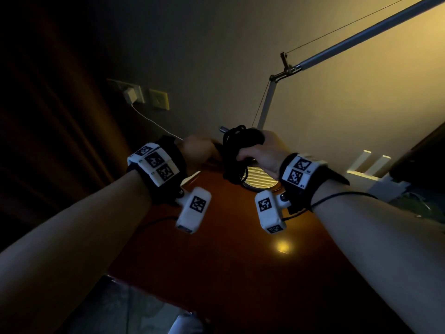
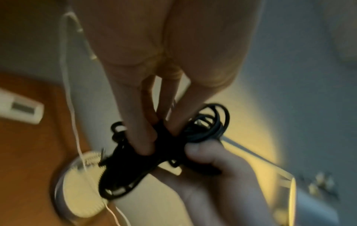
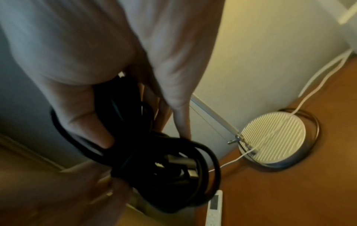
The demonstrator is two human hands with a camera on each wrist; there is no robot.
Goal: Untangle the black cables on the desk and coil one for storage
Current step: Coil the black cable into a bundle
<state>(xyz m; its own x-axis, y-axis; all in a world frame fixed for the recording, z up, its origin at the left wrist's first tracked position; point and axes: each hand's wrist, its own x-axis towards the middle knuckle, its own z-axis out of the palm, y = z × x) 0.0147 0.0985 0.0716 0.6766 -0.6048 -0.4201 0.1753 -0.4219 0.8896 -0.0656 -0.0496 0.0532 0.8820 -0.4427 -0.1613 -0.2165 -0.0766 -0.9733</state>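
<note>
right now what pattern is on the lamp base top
Fine parallel ridges on the pale round lamp base, clearest in the right wrist view.

obstacles: lamp base (image 1: 261, 180), lamp arm (image 1: 266, 104) behind | free: near desk (image 1: 240, 273)

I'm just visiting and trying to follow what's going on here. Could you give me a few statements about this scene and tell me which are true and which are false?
1. The black cable bundle lies flat on the desk. False: both hands hold it up above the desk.
2. The right hand grips the bundle. True.
3. The left hand has its fingers in the cables. True.
4. The lamp base is square and black. False: it is round and pale, with a ribbed top.
5. A white charger is plugged into the wall, with a white wire running down from it. True.
6. No connector shows in the bundle. False: the right wrist view shows plug ends in the loops.
</note>
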